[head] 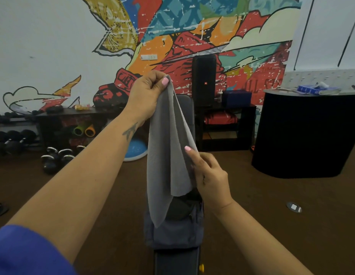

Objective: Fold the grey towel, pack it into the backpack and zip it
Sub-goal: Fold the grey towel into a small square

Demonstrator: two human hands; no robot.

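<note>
Blue sleeve [23, 253] at the near left frames a bare forearm reaching up into a gym room, where a person holds the grey towel [166, 147] aloft over a padded workout bench [177, 261]. High in the frame, the left hand [147, 92] has its fingers [165, 81] pinched shut on the towel's top corner, so the cloth hangs in a long, loose drape, doubled on itself along soft vertical creases. Lower and to the right, the right hand [209, 175] has its forefinger and thumb closed lightly on the towel's side edge, roughly halfway down, the other fingers curled loosely behind.

Directly beneath the hanging cloth, the backpack [173, 231] lies on the bench, dark grey-blue, its upper compartment apparently gaping open; the towel's lowest point dangles in front of the bag, and whether it touches cannot be told.

Thin, limp and evidently light, the towel looks to have no stiffness of its own: it will sag from wherever it is gripped and collapse if a corner is dropped. Its napped surface seems unlikely to slip from a pinch. Corners and hemmed edges are probably the best places to take hold, with the two hands matching corner to corner to make an even fold. No neat fold is yet made.

Dumbbells [13, 139] line the floor at left beneath a bright mural [172, 26].
</note>
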